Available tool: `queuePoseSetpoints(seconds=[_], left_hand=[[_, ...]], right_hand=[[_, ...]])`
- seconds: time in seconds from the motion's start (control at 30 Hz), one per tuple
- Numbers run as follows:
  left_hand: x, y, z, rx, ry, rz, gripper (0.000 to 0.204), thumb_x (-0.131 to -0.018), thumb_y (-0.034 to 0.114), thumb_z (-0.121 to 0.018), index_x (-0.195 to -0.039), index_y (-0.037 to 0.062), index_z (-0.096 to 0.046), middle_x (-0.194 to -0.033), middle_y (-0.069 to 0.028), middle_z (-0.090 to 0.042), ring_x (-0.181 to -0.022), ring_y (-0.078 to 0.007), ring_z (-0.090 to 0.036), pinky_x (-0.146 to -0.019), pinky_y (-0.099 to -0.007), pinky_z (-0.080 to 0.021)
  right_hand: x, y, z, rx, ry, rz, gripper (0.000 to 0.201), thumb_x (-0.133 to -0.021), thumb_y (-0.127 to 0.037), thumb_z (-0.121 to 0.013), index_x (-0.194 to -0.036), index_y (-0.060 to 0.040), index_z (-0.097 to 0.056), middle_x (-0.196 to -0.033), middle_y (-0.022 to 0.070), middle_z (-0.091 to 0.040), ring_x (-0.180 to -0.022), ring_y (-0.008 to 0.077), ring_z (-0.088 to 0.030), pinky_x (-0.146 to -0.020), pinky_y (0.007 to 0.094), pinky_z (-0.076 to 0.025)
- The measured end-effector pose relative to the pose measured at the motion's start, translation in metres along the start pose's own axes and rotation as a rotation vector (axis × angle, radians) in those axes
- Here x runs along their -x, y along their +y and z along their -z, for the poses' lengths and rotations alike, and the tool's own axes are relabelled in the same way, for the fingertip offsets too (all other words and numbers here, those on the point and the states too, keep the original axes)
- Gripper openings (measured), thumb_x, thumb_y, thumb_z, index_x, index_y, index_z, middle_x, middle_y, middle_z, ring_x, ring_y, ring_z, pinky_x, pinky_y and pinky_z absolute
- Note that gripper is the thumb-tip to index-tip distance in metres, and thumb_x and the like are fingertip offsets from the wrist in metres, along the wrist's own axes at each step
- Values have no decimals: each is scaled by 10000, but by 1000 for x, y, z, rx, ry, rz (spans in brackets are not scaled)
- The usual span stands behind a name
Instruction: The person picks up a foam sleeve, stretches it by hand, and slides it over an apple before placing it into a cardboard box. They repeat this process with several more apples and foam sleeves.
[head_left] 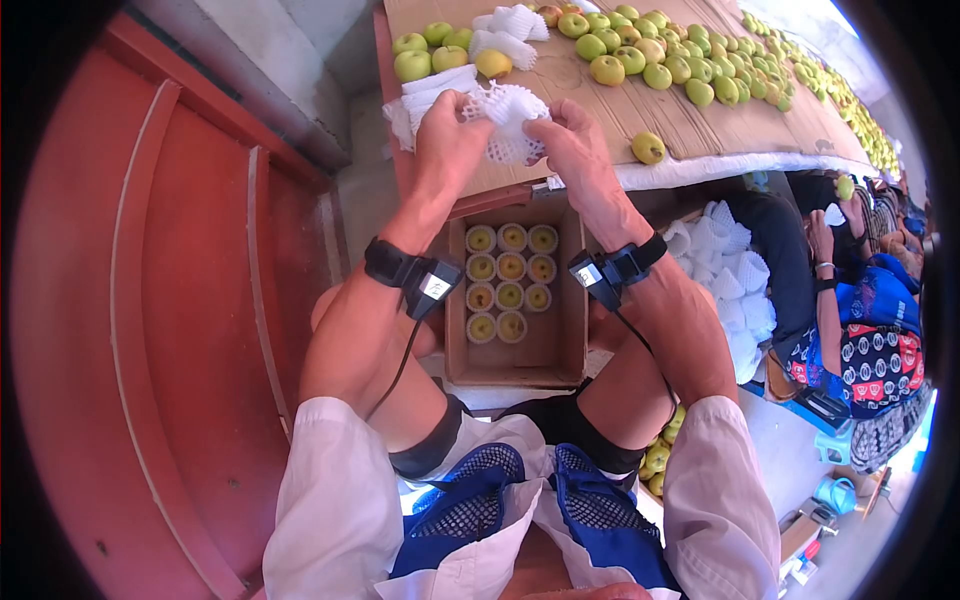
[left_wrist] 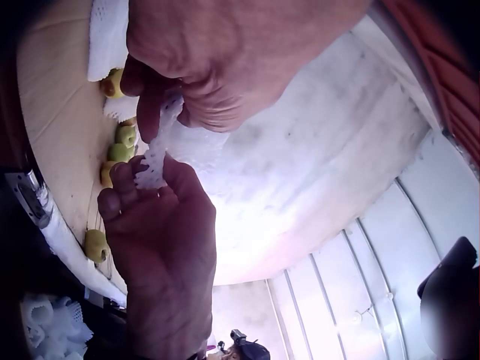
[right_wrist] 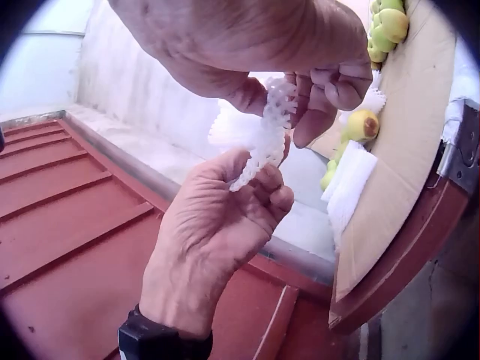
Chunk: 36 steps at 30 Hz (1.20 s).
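left hand (head_left: pixel 450 135) – fingers curled, pinching white foam mesh fruit sleeve (head_left: pixel 510 120) | right hand (head_left: pixel 572 140) – pinching its other edge | sleeve held above open brown cardboard box (head_left: pixel 560 330) of wrapped pears

Fruit packing stall: pears (head_left: pixel 640 62) on cardboard, boxed fruit (head_left: pixel 510 282), foam nets (head_left: pixel 735 290).

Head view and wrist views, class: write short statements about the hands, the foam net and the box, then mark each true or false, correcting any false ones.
1. Both the left hand and the right hand pinch the white foam net. True.
2. The cardboard box is full. False: the wrapped fruit fill only its far part.
3. The loose green fruit lie on the red floor. False: they lie on a cardboard sheet.
4. Each wrist wears a black strap. True.
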<state>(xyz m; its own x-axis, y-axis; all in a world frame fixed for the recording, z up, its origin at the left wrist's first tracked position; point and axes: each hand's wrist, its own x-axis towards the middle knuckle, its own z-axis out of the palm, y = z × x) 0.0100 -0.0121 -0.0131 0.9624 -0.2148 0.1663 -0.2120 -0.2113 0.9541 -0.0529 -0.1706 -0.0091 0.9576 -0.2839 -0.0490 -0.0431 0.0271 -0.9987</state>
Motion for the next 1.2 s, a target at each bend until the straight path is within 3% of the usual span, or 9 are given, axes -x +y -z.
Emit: queuePoseSetpoints(seconds=[0.17, 0.37, 0.47, 0.57, 0.77, 0.87, 0.97, 1.1, 1.2], left_hand=[[1, -4, 2, -13, -65, -9, 390, -812, 117, -728, -1141, -36, -584, -991, -106, -698, -801, -164, -664, -698, -307, -517], [6, 12, 15, 586, -370, 207, 435, -968, 350, -682, -1235, 33, -554, -998, -19, -658, -690, -104, -555, -598, -224, -394], [11, 27, 21, 830, -407, 379, 386, -1019, 376, -628, -1228, 59, -566, -996, 0, -652, -662, -91, -520, -590, -231, -394], [2, 6, 20, 891, -441, 375, 294, -1036, 311, -610, -1225, 87, -576, -1012, 5, -660, -627, -83, -486, -572, -238, -390], [7, 13, 26, 871, -484, 379, 207, -1023, 173, -601, -1216, 99, -594, -1017, 6, -665, -579, -79, -451, -540, -247, -381], [7, 7, 31, 955, -523, 393, 234, -990, 125, -607, -1222, 92, -595, -1027, -3, -670, -573, -78, -447, -553, -252, -385], [0, -4, 42, 1104, -538, 377, 321, -946, 115, -634, -1261, 76, -587, -1069, -35, -675, -624, -101, -494, -568, -263, -389], [2, -4, 47, 1141, -474, 423, 423, -913, 147, -677, -1313, 59, -571, -1125, -73, -672, -760, -143, -563, -584, -278, -394], [0, -14, 45, 1151, -468, 408, 459, -899, 156, -703, -1327, 60, -568, -1148, -79, -671, -843, -163, -595, -590, -284, -408]], right_hand=[[-5, 10, 0, 75, 23, 78, 306, -862, -139, -654, -1075, 75, -605, -870, 109, -670, -700, 158, -644, -648, 299, -527], [-7, 12, 9, -28, -108, -2, 391, -862, -206, -655, -1145, 62, -622, -893, 92, -685, -676, 134, -631, -588, 278, -475], [-2, 6, 9, -32, -146, -22, 338, -922, -197, -623, -1188, 12, -635, -974, 50, -692, -727, 96, -624, -562, 223, -403], [-8, 10, 11, -21, -138, -45, 438, -854, -218, -670, -1203, 44, -635, -977, 90, -697, -825, 111, -639, -651, 279, -463], [-11, 19, 6, -48, -133, 156, 473, -869, -249, -663, -1259, 17, -638, -1033, 80, -703, -843, 118, -604, -667, 256, -426], [-4, 0, 17, -27, -292, 39, 430, -927, -297, -641, -1263, -29, -638, -1087, 50, -690, -925, 124, -592, -729, 272, -433], [-3, -12, 21, -512, -431, -154, 413, -990, -382, -591, -1263, -74, -624, -1137, 13, -662, -1024, 124, -569, -779, 298, -433], [-5, -11, 30, -703, -625, -267, 383, -1036, -407, -510, -1224, -87, -609, -1202, 22, -644, -1061, 172, -577, -800, 315, -436], [-5, 6, 21, -751, -633, -224, 332, -1025, -354, -528, -1196, -81, -609, -1220, 38, -647, -1087, 194, -586, -807, 318, -438]])
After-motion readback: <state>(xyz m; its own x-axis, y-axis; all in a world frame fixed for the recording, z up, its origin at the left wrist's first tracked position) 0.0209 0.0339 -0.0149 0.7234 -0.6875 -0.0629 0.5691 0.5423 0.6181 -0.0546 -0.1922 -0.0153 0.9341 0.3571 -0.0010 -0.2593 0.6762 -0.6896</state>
